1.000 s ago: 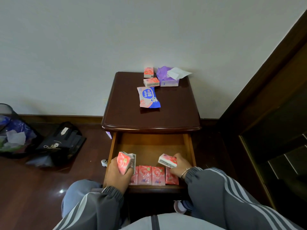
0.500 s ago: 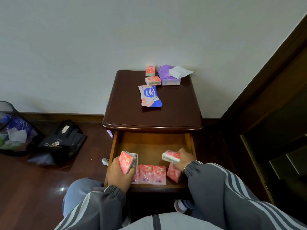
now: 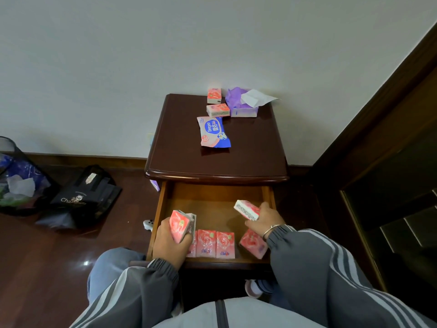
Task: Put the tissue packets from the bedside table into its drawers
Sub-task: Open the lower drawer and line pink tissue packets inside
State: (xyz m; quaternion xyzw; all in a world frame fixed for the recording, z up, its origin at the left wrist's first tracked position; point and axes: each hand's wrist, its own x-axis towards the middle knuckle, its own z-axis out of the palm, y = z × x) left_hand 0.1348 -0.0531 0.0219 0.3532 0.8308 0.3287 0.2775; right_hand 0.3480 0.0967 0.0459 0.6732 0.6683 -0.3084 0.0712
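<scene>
The left hand (image 3: pixel 169 242) is over the front left corner of the open drawer (image 3: pixel 163 209), its fingers curled round a pink tissue packet (image 3: pixel 181 226) held upright. A grey edge shows just behind this packet; whether it is a second one cannot be told. The right hand (image 3: pixel 264 221) is at the drawer's right side, and its fingers pinch another pink packet (image 3: pixel 247 209), which is tilted with its long white edge facing up, clear of the drawer floor.

Along the drawer's front wall lie more pink packets. Two packets (image 3: pixel 205 243) (image 3: pixel 225 245) lie flat side by side in the middle. A third packet (image 3: pixel 192 247) is partly hidden under the left hand. A fourth packet (image 3: pixel 253 242) lies askew below the right wrist, apart from the row. The back half of the drawer shows bare wood.

Above the drawer, on the tabletop (image 3: pixel 248 157), two small pink packets (image 3: pixel 214 95) (image 3: pixel 218 110) sit near the back edge by the wall. Just to their right is a purple tissue pack (image 3: pixel 241 110) with a white sheet (image 3: pixel 256 98) sticking out. A blue and white wipes pack (image 3: pixel 214 134) lies in front of them, nearer the drawer.

On the floor well left of the drawer stand a black bag (image 3: pixel 85 195) and a bin (image 3: pixel 14 176) with rubbish inside.
</scene>
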